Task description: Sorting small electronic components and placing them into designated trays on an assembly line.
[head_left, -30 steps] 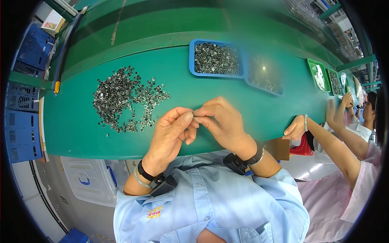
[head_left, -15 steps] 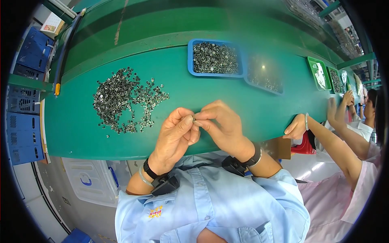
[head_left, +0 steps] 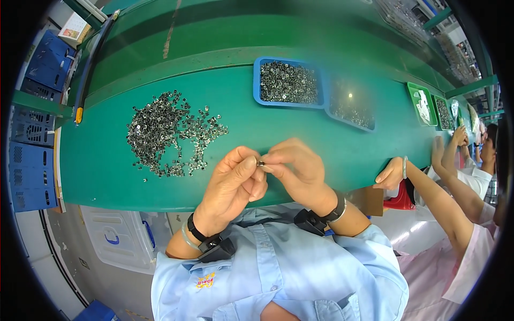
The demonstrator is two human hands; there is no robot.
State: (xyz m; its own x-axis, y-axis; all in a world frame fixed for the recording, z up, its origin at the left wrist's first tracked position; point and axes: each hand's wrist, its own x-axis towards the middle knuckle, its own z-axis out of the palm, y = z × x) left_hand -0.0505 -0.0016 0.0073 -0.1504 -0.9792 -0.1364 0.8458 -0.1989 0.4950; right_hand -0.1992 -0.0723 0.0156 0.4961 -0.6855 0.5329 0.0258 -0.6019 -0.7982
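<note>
My left hand (head_left: 234, 184) and my right hand (head_left: 297, 171) meet over the near edge of the green table (head_left: 321, 155). Both pinch one small dark metal part (head_left: 261, 163) between their fingertips. A loose heap of small metal parts (head_left: 166, 131) lies on the table to the left of my hands. Farther back stands a blue tray (head_left: 289, 83) filled with the same kind of parts.
A second blue tray (head_left: 350, 109) sits right of the first. Green trays (head_left: 425, 104) stand at the far right. A person in pink beside me rests a hand (head_left: 391, 174) on the table edge. Blue crates (head_left: 32, 144) are stacked on the left; a white bin (head_left: 115, 241) sits under the table.
My two hands have stayed together on the small part, with only slight finger movement. The neighbour's hands have shifted a little.
</note>
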